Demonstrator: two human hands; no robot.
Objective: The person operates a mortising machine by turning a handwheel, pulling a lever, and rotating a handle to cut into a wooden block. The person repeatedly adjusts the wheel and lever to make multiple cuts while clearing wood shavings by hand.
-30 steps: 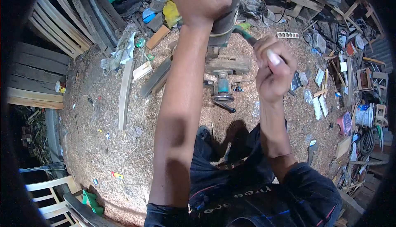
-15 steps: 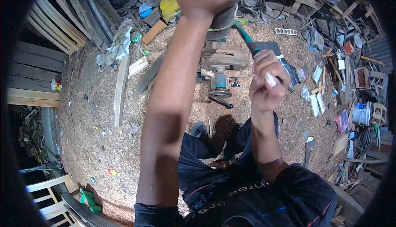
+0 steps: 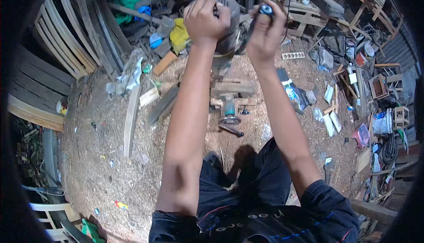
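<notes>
A grey upright machine with a vented cylindrical housing [image 3: 229, 11] stands in front of me, like a drill press or mortiser. My left hand [image 3: 206, 21] is curled beside the housing's left side; whatever its fingers grip is hidden. On the other side, my right hand [image 3: 267, 33] is raised and wrapped round a lever handle [image 3: 266, 9], whose round end shows at the fingers. Below the housing, a piece of wood [image 3: 236, 87] lies across the machine's vise. In front of it are a teal vise screw [image 3: 229, 107], a handwheel [image 3: 229, 120] and a crank handle [image 3: 232, 130].
Wood shavings cover the floor [image 3: 106, 154]. Curved boards [image 3: 66, 35] lean at the left, and a long plank [image 3: 131, 119] lies nearby. A power strip [image 3: 293, 56], a pink basket [image 3: 361, 135] and scrap wood are on the right. Yellow cloth [image 3: 179, 35] lies behind the machine.
My right hand has swung up and away from me with the lever handle. My left hand sits lower in view, still by the housing. The camera view has tilted slightly upward.
</notes>
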